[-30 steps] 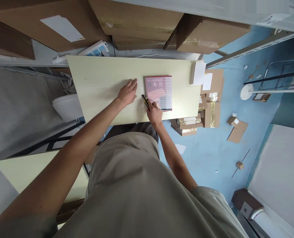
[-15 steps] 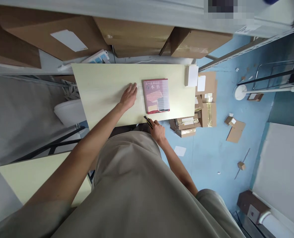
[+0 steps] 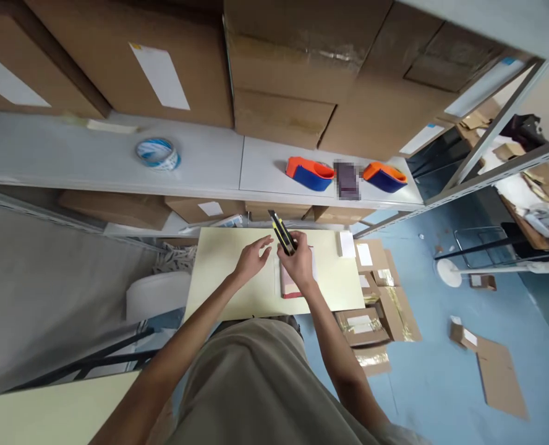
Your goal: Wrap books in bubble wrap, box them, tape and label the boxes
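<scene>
My right hand is closed round a black and yellow utility knife and holds it up above the pale table, its tip pointing toward the shelf. Under that hand lies a pink-covered book, mostly hidden by it. My left hand hovers just left of the knife with its fingers apart and nothing in them.
A grey shelf above the table carries a tape roll and two orange-and-blue tape dispensers. Large cardboard boxes stand on it. Flat cartons lie on the blue floor at the right. A white card stack sits at the table's right end.
My right hand has lifted the knife from the table's near edge to above the book. My left hand has risen off the table. The view has tilted up toward the shelf.
</scene>
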`<state>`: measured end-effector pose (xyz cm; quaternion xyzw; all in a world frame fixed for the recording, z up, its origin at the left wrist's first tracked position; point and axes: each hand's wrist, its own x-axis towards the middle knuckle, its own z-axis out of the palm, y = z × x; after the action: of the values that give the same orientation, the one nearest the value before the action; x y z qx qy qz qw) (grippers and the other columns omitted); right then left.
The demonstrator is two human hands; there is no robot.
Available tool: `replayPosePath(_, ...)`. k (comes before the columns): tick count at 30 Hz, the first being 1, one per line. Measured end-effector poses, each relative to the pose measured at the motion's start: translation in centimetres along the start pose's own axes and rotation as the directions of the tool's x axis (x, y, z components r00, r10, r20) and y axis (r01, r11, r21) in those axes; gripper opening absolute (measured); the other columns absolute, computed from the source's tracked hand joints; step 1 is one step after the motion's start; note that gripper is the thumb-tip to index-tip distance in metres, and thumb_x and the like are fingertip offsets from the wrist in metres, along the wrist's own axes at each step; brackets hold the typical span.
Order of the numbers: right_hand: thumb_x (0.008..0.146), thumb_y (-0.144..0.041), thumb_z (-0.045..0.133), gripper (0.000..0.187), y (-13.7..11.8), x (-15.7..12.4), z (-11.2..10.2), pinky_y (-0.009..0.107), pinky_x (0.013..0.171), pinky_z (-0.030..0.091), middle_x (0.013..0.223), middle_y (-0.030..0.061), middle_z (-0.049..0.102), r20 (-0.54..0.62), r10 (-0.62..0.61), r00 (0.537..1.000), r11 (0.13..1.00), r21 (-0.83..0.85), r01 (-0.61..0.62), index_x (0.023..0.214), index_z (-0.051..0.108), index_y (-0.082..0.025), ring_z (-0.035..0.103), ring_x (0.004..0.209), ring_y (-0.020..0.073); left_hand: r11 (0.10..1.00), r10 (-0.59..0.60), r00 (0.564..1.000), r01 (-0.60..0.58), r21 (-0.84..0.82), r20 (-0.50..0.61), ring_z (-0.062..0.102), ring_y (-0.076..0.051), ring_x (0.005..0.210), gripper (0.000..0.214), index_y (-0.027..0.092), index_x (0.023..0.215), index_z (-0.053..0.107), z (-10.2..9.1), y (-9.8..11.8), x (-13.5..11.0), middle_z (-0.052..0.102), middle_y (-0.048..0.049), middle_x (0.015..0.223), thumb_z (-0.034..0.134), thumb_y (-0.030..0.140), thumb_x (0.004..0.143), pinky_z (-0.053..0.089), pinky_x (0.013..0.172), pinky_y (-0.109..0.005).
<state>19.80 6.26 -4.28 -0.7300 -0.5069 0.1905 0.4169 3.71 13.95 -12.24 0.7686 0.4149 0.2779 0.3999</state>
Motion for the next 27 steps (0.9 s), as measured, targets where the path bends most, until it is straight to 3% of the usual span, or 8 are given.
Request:
replayPosePath(4, 0.094, -0.033, 0.066, 0.038, -5.3, 9.1, 2.5, 0.041, 0.099, 0.058, 0.13, 0.0132, 0.071, -0.086, -0.204, 0.975, 0.979, -0.033, 0.202, 0.13, 0.064, -0.02, 0.071, 0.115, 0.0297, 0.984, 0.141, 0.94, -0.168, -0.06, -0.312, 0.074, -0.028, 0.127, 0.05, 0.024, 0.153, 0.06, -5.6, 4.5, 3.3, 0.07, -0.0129, 0.147, 0.06, 0.033, 0.104, 0.062, 0.107, -0.045)
replayPosePath(8, 0.101, -0.029, 0.061, 0.039, -8.7, 16.1, 4.6, 0.043, 0.101, 0.056, 0.137, 0.0171, 0.068, -0.016, -0.202, 0.979, 0.963, -0.186, 0.195, 0.138, 0.067, -0.018, 0.069, 0.119, 0.0328, 0.989, 0.104, 0.916, -0.136, -0.058, -0.388, 0.075, -0.026, 0.122, 0.049, 0.023, 0.154, 0.059, -8.6, 8.0, 4.4, 0.072, -0.0137, 0.142, 0.059, 0.03, 0.105, 0.061, 0.109, -0.044)
replayPosePath(11, 0.101, -0.023, 0.061, 0.037, -9.4, 19.2, 5.6, 0.046, 0.108, 0.051, 0.131, 0.0183, 0.071, 0.032, -0.185, 0.982, 0.939, -0.291, 0.186, 0.136, 0.07, -0.016, 0.065, 0.124, 0.0347, 0.998, 0.037, 0.935, -0.049, -0.025, -0.354, 0.077, -0.026, 0.115, 0.046, 0.024, 0.15, 0.062, -8.1, 8.7, 3.9, 0.077, -0.012, 0.135, 0.059, 0.026, 0.105, 0.06, 0.109, -0.045)
replayPosePath(14, 0.1, -0.019, 0.061, 0.035, -9.3, 20.6, 6.2, 0.05, 0.112, 0.046, 0.127, 0.0198, 0.072, 0.053, -0.182, 0.982, 0.92, -0.343, 0.189, 0.133, 0.071, -0.015, 0.061, 0.125, 0.0355, 1.0, 0.001, 0.966, 0.0, 0.005, -0.257, 0.075, -0.027, 0.123, 0.04, 0.024, 0.143, 0.067, -5.5, 7.9, 3.0, 0.076, -0.0111, 0.139, 0.059, 0.024, 0.104, 0.059, 0.111, -0.045)
replayPosePath(17, 0.103, -0.021, 0.058, 0.036, -8.5, 20.0, 6.0, 0.052, 0.113, 0.044, 0.134, 0.0209, 0.069, 0.017, -0.256, 0.966, 0.912, -0.327, 0.247, 0.136, 0.069, -0.013, 0.057, 0.128, 0.036, 0.995, -0.085, 0.991, 0.089, 0.038, -0.104, 0.072, -0.027, 0.13, 0.04, 0.023, 0.142, 0.067, -1.6, 5.9, 1.8, 0.074, -0.0103, 0.143, 0.059, 0.022, 0.103, 0.058, 0.114, -0.043)
replayPosePath(20, 0.109, -0.03, 0.051, 0.037, -5.6, 16.5, 4.9, 0.05, 0.112, 0.044, 0.141, 0.0191, 0.065, -0.062, -0.38, 0.923, 0.899, -0.261, 0.353, 0.14, 0.066, -0.016, 0.056, 0.129, 0.034, 0.963, -0.249, 0.966, 0.24, 0.126, 0.067, 0.072, -0.025, 0.131, 0.042, 0.02, 0.142, 0.067, 2.4, 3.4, -0.2, 0.072, -0.0115, 0.147, 0.061, 0.02, 0.101, 0.058, 0.112, -0.038)
replayPosePath(24, 0.112, -0.037, 0.046, 0.035, 3.2, 8.6, 2.7, 0.048, 0.11, 0.047, 0.133, 0.0163, 0.067, -0.02, -0.346, 0.938, 0.916, -0.224, 0.333, 0.134, 0.067, -0.019, 0.059, 0.122, 0.0316, 0.898, -0.433, 0.867, 0.392, 0.199, 0.246, 0.075, -0.025, 0.124, 0.037, 0.019, 0.134, 0.07, 7.6, -0.1, -3.5, 0.078, -0.0124, 0.133, 0.066, 0.019, 0.097, 0.058, 0.108, -0.034)
replayPosePath(27, 0.108, -0.031, 0.05, 0.031, 11.8, 2.1, 0.9, 0.048, 0.111, 0.048, 0.129, 0.0175, 0.068, 0.082, -0.121, 0.989, 0.962, -0.237, 0.137, 0.13, 0.067, -0.017, 0.06, 0.121, 0.0316, 0.855, -0.516, 0.802, 0.46, 0.24, 0.302, 0.077, -0.027, 0.115, 0.034, 0.016, 0.128, 0.071, 11.6, -2.3, -5.2, 0.079, -0.0153, 0.129, 0.068, 0.019, 0.094, 0.057, 0.107, -0.038)
